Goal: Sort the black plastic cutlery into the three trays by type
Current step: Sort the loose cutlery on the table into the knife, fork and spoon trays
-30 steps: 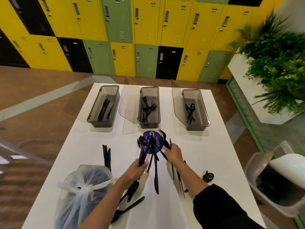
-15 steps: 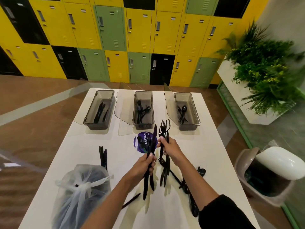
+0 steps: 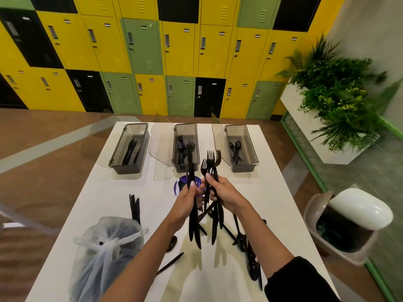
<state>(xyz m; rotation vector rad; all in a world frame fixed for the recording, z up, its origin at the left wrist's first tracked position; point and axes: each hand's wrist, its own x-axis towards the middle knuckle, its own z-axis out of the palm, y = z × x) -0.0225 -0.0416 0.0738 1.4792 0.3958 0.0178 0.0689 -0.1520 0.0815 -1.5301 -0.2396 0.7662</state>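
Note:
Three smoky trays stand along the far edge of the white table (image 3: 272,205): the left tray (image 3: 117,155) has knives, the middle tray (image 3: 175,149) forks, the right tray (image 3: 250,149) spoons. My left hand (image 3: 187,201) grips a bundle of black knives (image 3: 193,227) upright above the table's middle. My right hand (image 3: 222,192) grips a bunch of black forks (image 3: 210,162), tines up. Loose spoons (image 3: 246,247) and other pieces lie on the table under and to the right of my hands.
A tied translucent bag (image 3: 109,253) sits at the near left, with a few knives (image 3: 135,205) just beyond it. A purple round sticker (image 3: 181,184) marks the table's middle. Right of the table stands a bin (image 3: 349,223) and a planter (image 3: 327,101).
Both hands lifted their bundles off the pile and raised them; the forks and knives now stand higher and closer to the trays. The head view tilted upward.

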